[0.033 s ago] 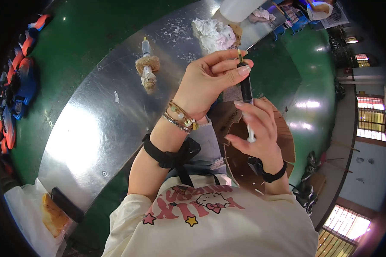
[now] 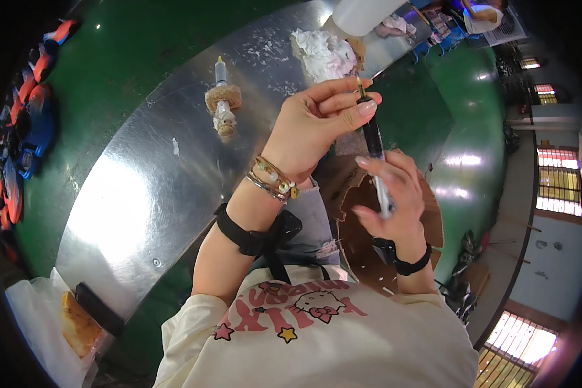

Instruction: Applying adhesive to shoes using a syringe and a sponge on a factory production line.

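Note:
In front of me my left hand (image 2: 320, 116) pinches a syringe (image 2: 372, 134) by its upper barrel, between thumb and fingers. Dark fluid or paste fills the barrel, and its thin yellowish tip points up and away. Around the lower end my right hand (image 2: 401, 194) curls its fingers beside the white plunger (image 2: 383, 193); the thumb stands somewhat apart and the fingers are slightly blurred. On the metal table to the left lies a second syringe (image 2: 221, 72) with paler contents, set through a brown ring (image 2: 223, 98), with whitish wrapping below.
Crumpled white tissue (image 2: 323, 55) and a white bucket (image 2: 362, 14) stand on the far part of the metal table (image 2: 174, 213). A torn cardboard box (image 2: 362, 249) is below my right hand. At the lower left lie a black case (image 2: 100, 309) and a plastic bag (image 2: 39, 323).
The syringe's lower end and plunger have swung slightly right, and my right hand has shifted a little right with them. My left hand keeps its hold, almost unmoved.

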Action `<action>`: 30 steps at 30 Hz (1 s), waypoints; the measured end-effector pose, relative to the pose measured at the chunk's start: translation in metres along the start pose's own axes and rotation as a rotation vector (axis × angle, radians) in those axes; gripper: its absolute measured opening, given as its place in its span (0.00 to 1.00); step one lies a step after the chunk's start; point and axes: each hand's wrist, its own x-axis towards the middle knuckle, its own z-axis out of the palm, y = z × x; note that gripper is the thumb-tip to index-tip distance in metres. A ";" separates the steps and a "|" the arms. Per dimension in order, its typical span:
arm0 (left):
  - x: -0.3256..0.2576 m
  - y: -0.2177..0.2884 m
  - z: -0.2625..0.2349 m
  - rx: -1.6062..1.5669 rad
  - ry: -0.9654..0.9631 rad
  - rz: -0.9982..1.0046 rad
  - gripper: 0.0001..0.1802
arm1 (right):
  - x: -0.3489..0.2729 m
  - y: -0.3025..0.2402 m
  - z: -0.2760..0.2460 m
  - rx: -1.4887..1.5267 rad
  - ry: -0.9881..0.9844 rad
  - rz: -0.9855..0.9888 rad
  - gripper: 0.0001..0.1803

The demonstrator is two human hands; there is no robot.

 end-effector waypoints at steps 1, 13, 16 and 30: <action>0.000 0.000 -0.001 0.024 0.014 0.003 0.25 | 0.004 -0.001 -0.006 0.006 -0.006 -0.013 0.19; 0.007 -0.009 -0.008 0.017 0.075 0.028 0.26 | 0.013 0.006 0.013 0.109 0.104 -0.006 0.14; 0.006 -0.010 -0.011 0.094 0.118 -0.021 0.24 | 0.014 0.008 0.013 0.111 0.087 0.004 0.14; -0.169 0.017 -0.047 0.901 0.314 -0.332 0.13 | 0.036 0.053 0.054 0.310 -0.067 0.373 0.11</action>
